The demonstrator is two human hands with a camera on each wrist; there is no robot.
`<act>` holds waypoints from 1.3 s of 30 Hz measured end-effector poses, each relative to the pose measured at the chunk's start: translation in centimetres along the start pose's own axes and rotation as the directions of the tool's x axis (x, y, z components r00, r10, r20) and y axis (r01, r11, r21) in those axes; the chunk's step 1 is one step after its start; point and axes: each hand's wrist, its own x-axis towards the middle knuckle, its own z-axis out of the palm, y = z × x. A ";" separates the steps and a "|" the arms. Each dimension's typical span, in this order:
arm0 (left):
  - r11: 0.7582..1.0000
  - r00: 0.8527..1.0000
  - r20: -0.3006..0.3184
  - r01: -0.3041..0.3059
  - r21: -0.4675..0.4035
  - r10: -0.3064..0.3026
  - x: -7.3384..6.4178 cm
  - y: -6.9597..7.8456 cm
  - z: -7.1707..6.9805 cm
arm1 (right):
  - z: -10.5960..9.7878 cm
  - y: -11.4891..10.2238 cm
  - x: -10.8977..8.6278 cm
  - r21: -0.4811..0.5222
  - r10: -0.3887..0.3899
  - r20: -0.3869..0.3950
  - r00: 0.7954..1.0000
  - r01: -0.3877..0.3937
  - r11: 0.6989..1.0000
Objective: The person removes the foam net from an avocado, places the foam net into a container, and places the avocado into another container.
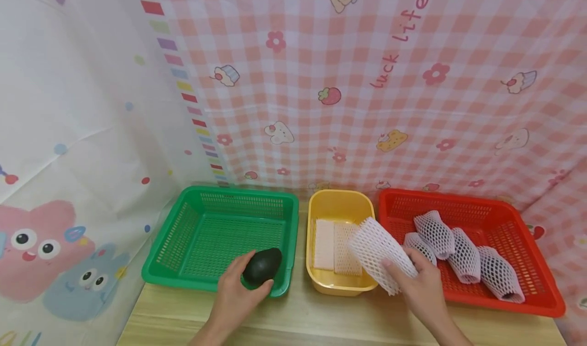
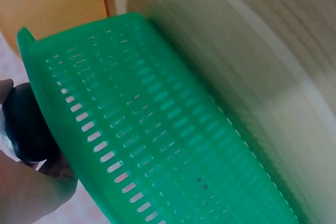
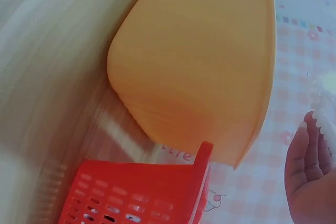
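Over the front right corner of the green basket (image 1: 243,234), my left hand (image 1: 236,297) grips a dark avocado (image 1: 262,267) between thumb and fingers. The left wrist view shows the avocado (image 2: 25,124) beside the basket's rim. My right hand (image 1: 423,287) pinches the lower right end of a white foam net sleeve (image 1: 378,251), which slants above the right edge of the yellow tub (image 1: 340,198). No dark fruit shows through that sleeve. In the right wrist view, the right hand (image 3: 311,174) and part of the sleeve appear at the right edge.
Flat foam net sleeves (image 1: 324,244) lie side by side in the yellow tub. To the right, a red basket (image 1: 495,208) holds several net-wrapped dark fruits (image 1: 464,257). All three containers stand in a row on a wooden table (image 1: 183,310), against a pink checked cloth (image 1: 302,81).
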 end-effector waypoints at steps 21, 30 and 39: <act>0.975 0.962 0.210 0.142 0.173 -0.177 4.7 -2.2 0.7 | 4.6 -2.2 3.8 -0.039 0.052 0.158 0.986 -0.047 0.998; 0.972 0.949 0.266 0.114 0.208 -0.168 4.9 -2.4 1.0 | 7.5 -2.2 4.6 -0.030 0.123 0.121 0.985 -0.120 0.992; 0.966 0.924 0.341 0.090 0.244 -0.173 5.2 -2.7 1.4 | 8.9 -2.1 4.8 -0.096 0.168 0.113 0.979 -0.158 0.983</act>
